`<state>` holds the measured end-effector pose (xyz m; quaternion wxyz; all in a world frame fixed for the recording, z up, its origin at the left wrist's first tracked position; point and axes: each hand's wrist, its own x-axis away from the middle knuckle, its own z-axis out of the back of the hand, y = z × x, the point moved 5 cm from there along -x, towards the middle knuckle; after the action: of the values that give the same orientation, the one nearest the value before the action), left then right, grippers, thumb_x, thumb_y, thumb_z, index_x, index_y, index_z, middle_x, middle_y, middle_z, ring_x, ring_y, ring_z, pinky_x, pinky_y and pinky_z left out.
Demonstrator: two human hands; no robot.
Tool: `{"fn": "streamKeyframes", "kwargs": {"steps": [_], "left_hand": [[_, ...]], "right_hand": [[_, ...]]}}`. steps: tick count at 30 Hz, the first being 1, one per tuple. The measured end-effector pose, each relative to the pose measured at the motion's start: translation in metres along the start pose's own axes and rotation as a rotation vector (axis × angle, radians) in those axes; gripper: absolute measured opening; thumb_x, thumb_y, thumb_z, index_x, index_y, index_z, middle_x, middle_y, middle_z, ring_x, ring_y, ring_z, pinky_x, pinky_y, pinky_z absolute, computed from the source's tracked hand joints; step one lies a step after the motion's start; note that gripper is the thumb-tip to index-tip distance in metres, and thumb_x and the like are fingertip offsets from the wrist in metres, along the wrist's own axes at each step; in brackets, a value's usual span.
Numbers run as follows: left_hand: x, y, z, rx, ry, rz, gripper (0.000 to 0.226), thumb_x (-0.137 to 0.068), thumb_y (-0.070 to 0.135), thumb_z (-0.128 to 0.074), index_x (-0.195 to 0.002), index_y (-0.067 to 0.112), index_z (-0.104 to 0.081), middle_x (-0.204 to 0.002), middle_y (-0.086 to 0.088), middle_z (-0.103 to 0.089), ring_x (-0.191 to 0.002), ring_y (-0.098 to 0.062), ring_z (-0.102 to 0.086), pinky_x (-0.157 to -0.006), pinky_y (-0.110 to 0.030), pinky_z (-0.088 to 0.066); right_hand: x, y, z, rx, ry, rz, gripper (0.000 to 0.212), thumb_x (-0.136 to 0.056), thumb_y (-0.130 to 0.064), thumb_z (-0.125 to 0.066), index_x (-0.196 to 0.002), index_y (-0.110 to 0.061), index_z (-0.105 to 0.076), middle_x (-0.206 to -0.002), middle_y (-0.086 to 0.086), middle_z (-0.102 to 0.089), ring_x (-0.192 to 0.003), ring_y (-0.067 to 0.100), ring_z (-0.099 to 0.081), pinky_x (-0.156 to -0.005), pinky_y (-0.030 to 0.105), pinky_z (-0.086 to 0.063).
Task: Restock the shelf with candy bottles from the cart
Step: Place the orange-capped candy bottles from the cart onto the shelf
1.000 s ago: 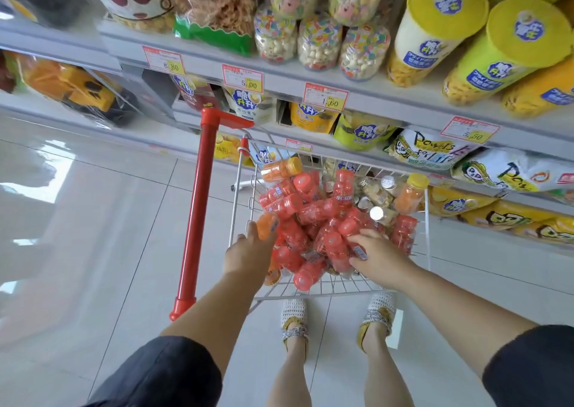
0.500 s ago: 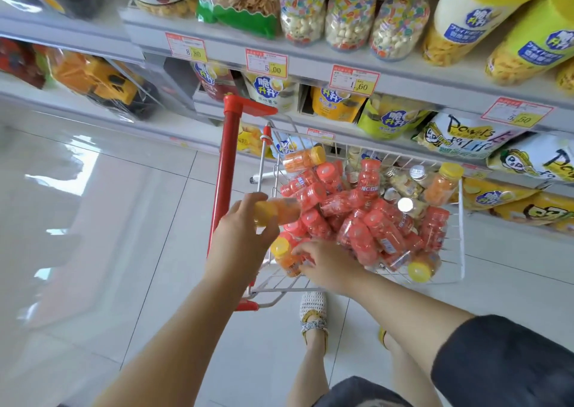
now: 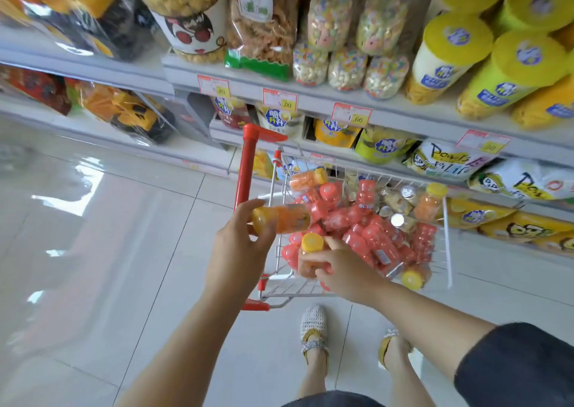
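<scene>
The left hand (image 3: 239,251) grasps a small orange plastic candy bottle with a yellow cap (image 3: 285,218), fingers and thumb curled round it. That bottle lies sideways, cap toward nine o'clock, held above the nine o'clock edge of a small white wire cart (image 3: 447,239) with a red tubular handle (image 3: 246,170).

The right hand (image 3: 348,271) reaches into the cart at its six o'clock side and grips a second orange bottle (image 3: 311,253), whose yellow cap faces up toward the camera.

The cart is heaped with red plastic candy bottles (image 3: 363,226), most of them lying on their sides. More orange bottles show among them: one at the cart's eleven o'clock (image 3: 307,178), one standing at two o'clock (image 3: 430,200), and one at five o'clock (image 3: 414,277). A few clear bottles with silver caps (image 3: 400,203) sit toward twelve o'clock.

Beyond the cart, at twelve o'clock, runs a grey metal shelf (image 3: 400,119) with red-and-yellow price tags (image 3: 279,99) on its front edge. On it stand tall yellow-lidded snack canisters (image 3: 450,55) at two o'clock and clear bags of pastel puffs (image 3: 329,21) at twelve. Lower tiers hold bagged snacks (image 3: 447,159).

The floor is glossy white tile (image 3: 108,251). At six o'clock are the person's feet in woven white-and-yellow shoes (image 3: 313,329).
</scene>
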<state>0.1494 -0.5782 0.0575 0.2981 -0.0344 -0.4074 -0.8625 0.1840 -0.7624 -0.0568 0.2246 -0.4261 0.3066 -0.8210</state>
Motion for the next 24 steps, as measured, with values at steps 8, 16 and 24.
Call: {"fn": "streamKeyframes", "kwargs": {"steps": [8, 16, 24], "left_hand": [[0.020, 0.141, 0.023, 0.765, -0.078, 0.124, 0.012, -0.094, 0.035, -0.061, -0.096, 0.025, -0.068, -0.081, 0.006, -0.073, -0.080, -0.014, -0.069, -0.077, -0.035, -0.055], [0.066, 0.302, -0.069, 1.227, -0.625, 0.490, 0.037, -0.096, 0.050, -0.054, -0.089, 0.014, -0.063, -0.083, -0.010, -0.056, -0.067, -0.025, -0.059, -0.066, -0.049, -0.060], [0.116, 0.441, -0.118, 1.069, -1.103, 0.010, 0.015, -0.077, 0.001, -0.057, -0.088, 0.009, -0.051, -0.070, -0.007, -0.051, -0.056, -0.019, -0.049, -0.073, -0.034, -0.035]], "right_hand": [[0.148, -0.048, 0.181, -0.447, 0.315, 0.066, 0.026, -0.085, -0.010, -0.075, -0.103, -0.029, -0.076, -0.110, -0.013, -0.073, -0.107, 0.002, -0.065, -0.091, 0.017, -0.050], [0.271, -0.037, 0.291, -0.685, 0.628, 0.151, 0.030, -0.087, -0.002, -0.070, -0.113, -0.015, -0.066, -0.108, 0.003, -0.069, -0.093, 0.010, -0.069, -0.073, 0.026, -0.056], [0.362, 0.015, 0.392, -0.717, 0.981, 0.223, 0.049, -0.083, -0.011, -0.077, -0.117, -0.032, -0.048, -0.113, -0.005, -0.070, -0.105, 0.012, -0.068, -0.092, 0.037, -0.054]]}}
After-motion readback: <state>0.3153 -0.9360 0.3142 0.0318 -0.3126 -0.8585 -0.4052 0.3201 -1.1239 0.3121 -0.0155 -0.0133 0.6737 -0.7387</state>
